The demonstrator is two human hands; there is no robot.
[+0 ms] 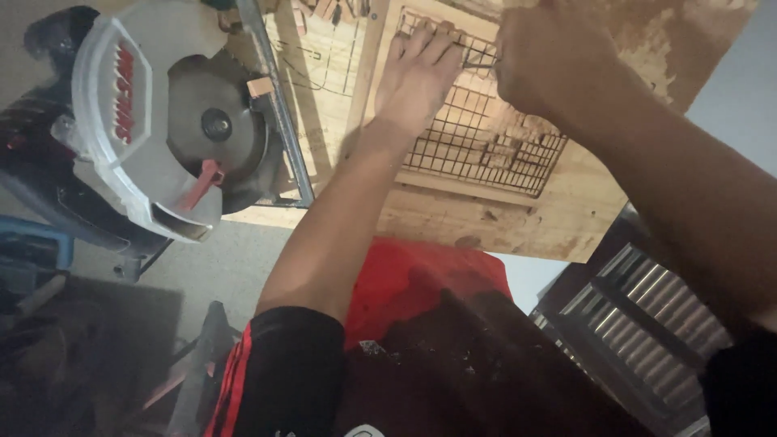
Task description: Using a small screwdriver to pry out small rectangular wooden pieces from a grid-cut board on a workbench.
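A black wire mesh panel (486, 146) lies on a plywood board (518, 214). My left hand (417, 73) rests flat on the mesh near its upper left corner, fingers spread and pressing down. My right hand (542, 53) is closed in a fist just to the right, at the mesh's top edge, gripping a small thin dark tool (479, 61) whose tip pokes out toward the left hand. What kind of tool it is cannot be made out.
A circular saw (162, 121) with a white guard and bare blade sits at the left beside the board. A metal bar (279, 105) runs next to it. Red cloth (421, 279) covers my lap. Corrugated metal (647, 307) lies lower right.
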